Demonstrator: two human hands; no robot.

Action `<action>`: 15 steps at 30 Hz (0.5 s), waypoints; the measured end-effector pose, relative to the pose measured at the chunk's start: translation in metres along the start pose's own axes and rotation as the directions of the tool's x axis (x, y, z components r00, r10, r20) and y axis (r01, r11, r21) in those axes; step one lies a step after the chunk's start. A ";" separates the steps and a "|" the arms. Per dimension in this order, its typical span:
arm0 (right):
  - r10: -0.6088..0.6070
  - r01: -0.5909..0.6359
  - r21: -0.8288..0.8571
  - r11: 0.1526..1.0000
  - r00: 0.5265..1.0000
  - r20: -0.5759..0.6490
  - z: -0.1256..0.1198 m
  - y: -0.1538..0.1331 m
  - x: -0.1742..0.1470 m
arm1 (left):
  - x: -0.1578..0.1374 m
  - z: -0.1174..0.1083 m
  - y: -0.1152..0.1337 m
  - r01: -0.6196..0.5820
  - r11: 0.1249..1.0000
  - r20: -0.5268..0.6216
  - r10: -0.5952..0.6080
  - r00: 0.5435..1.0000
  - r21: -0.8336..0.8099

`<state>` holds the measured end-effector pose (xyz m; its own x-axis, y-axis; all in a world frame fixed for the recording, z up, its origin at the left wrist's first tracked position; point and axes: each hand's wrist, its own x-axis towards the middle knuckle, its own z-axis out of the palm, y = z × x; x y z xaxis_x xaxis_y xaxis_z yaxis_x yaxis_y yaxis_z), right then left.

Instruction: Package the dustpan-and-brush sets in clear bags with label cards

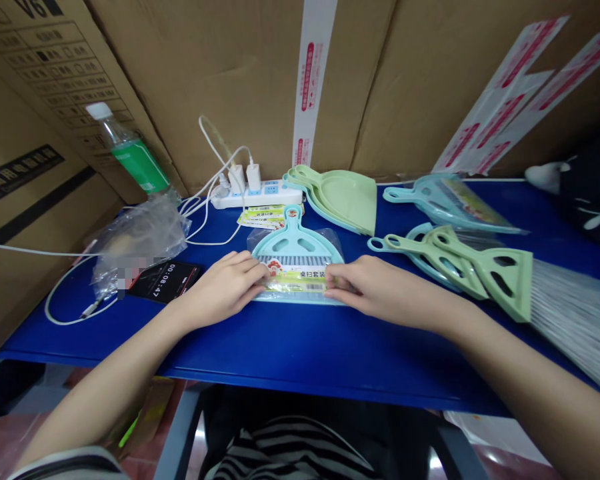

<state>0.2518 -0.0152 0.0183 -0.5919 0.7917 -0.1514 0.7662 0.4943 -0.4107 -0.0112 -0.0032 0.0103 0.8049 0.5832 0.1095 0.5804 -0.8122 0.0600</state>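
A light-blue dustpan and brush set (300, 243) lies on the blue table in a clear plastic bag, its handle pointing away from me. A printed label card (300, 279) shows through the bag below the bristles. My left hand (233, 283) is closed at the left edge of the bagged set, thumb and fingers pinching by the card. At the opposite edge, my right hand (363, 283) has its fingers curled in a pinch on the bag. The fingertips of both hands are partly hidden.
Green dustpans (347, 197) lie behind the set; green brushes (500, 273) and a bagged blue set (445, 200) are at right. A power strip (260, 197), label cards (265, 217), phone (165, 280), bottle (140, 163) and crumpled plastic bags (140, 230) sit toward the left. Cardboard (240, 67) walls the back.
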 end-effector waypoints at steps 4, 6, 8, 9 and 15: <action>0.020 -0.020 0.014 1.000 0.999 0.028 -0.001 0.000 0.000 | 0.000 0.000 0.000 -0.005 1.000 -0.007 0.005 1.000 0.003; 0.019 -0.019 -0.004 1.000 0.999 0.042 -0.001 0.000 0.000 | -0.001 0.000 0.000 -0.007 1.000 -0.006 0.007 1.000 -0.010; 0.014 -0.013 -0.024 1.000 0.999 0.048 -0.001 0.000 0.000 | -0.001 -0.001 0.000 -0.007 0.999 0.005 0.007 1.000 -0.040; 0.010 -0.008 -0.030 1.000 0.999 0.047 -0.001 0.000 -0.001 | 0.000 -0.001 0.001 -0.008 0.998 0.014 0.009 1.000 -0.063; -0.040 0.040 -0.015 0.999 0.999 0.023 0.000 0.003 -0.001 | -0.001 -0.004 0.002 -0.008 0.974 0.054 0.020 0.998 -0.224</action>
<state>0.2544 -0.0147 0.0174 -0.6276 0.7629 -0.1552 0.7454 0.5313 -0.4026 -0.0111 -0.0051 0.0142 0.8220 0.5667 0.0570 0.5316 -0.7993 0.2803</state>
